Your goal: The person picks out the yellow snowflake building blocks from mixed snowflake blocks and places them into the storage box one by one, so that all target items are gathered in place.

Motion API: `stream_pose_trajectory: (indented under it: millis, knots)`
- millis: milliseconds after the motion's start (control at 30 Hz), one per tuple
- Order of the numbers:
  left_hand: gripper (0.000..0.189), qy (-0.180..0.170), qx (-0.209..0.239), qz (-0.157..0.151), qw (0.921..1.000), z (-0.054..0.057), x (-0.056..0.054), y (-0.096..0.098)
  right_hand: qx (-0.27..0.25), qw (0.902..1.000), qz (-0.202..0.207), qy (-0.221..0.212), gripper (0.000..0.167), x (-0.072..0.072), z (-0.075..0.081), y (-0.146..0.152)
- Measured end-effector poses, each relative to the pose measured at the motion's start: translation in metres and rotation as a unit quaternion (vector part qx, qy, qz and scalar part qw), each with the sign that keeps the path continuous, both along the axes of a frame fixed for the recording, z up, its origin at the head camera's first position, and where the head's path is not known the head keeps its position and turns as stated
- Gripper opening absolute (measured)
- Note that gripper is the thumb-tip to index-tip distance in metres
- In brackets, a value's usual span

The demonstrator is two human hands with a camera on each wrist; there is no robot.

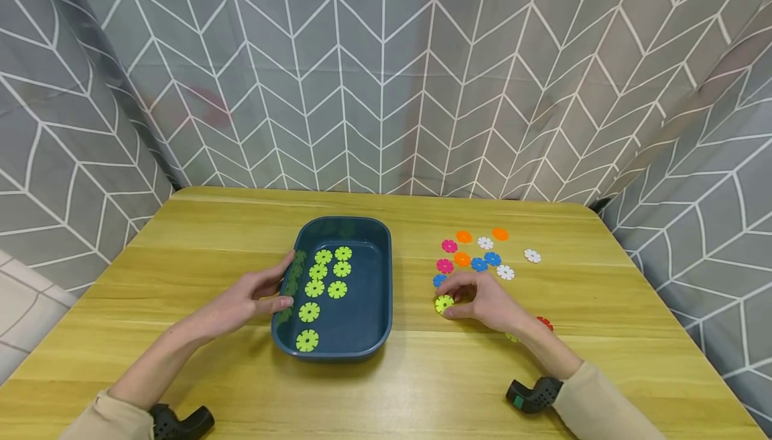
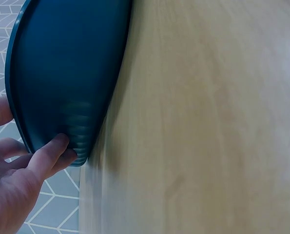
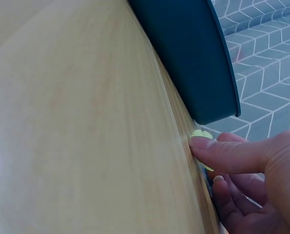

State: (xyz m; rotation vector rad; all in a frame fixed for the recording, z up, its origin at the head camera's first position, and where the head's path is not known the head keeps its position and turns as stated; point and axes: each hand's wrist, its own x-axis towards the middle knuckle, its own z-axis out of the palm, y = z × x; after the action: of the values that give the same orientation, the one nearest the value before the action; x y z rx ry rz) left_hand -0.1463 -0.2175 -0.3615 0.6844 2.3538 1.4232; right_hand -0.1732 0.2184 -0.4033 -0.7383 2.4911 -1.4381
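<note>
A dark blue-green plastic tray (image 1: 368, 313) stands left of the table's middle, with several yellow-green notched plastic discs (image 1: 309, 311) lying mostly along its left half. My left hand (image 1: 256, 292) holds the tray's left side; in the left wrist view its fingers (image 2: 49, 153) lie against the outer wall near one end. To the tray's right, my right hand (image 1: 482, 301) pinches a yellow-green notched disc (image 1: 444, 303) between thumb and fingers, low over the table. The right wrist view shows the thumb (image 3: 222, 155) covering most of that disc (image 3: 202, 133).
Beyond the right hand lie loose discs: pink (image 1: 449, 246), orange (image 1: 464, 236), blue (image 1: 492, 258) and white (image 1: 505, 272). A red disc (image 1: 545, 323) and another yellow-green one (image 1: 512, 337) are partly hidden by the right forearm. A patterned curtain (image 1: 386, 92) hangs behind the wooden table (image 1: 434, 386).
</note>
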Motion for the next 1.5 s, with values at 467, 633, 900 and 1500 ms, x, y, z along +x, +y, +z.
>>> stream_pose_trajectory:
  millis: [467,633,900,1500]
  knots:
    - [0.079,0.000,0.004,-0.004,1.0000,0.000,0.000,0.000,0.018,0.9998,0.002,-0.004,0.021,0.002,0.003,-0.001]
    - [0.079,-0.002,0.001,-0.002,1.0000,0.000,0.000,0.000,0.018,0.9998,-0.002,-0.011,0.023,0.002,0.005,-0.001]
    - [0.079,-0.002,0.008,-0.007,0.9999,0.000,0.000,-0.001,-0.007,0.9985,-0.017,-0.052,0.025,0.001,0.010,-0.002]
    - [0.079,-0.010,0.004,0.000,0.9999,-0.001,-0.002,0.000,-0.036,0.9908,-0.041,-0.124,0.029,-0.004,0.041,-0.021]
